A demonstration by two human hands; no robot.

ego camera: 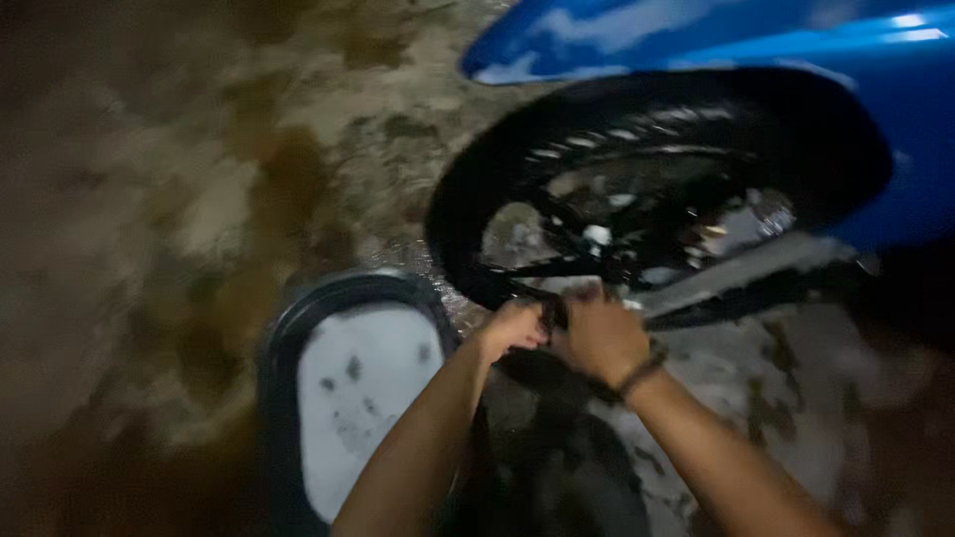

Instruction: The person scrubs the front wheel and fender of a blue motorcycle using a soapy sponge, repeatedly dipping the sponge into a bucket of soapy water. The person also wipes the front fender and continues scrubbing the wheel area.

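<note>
Both hands [567, 333] on black rubber wheel [637, 189], blurred

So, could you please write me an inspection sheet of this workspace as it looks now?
Surface: wet, patchy ground, blurred.
Job's things: black wheel under a blue body; dark cloth-like thing at its lower rim, too blurred to tell.
Clutter: dark bucket of pale foamy water beside the wheel.
Hands: left hand and right hand together at the wheel's lower edge, both closed; a dark band on the right wrist.
Cables: nothing seen.
Surroundings: dim light; nothing else seen.
</note>
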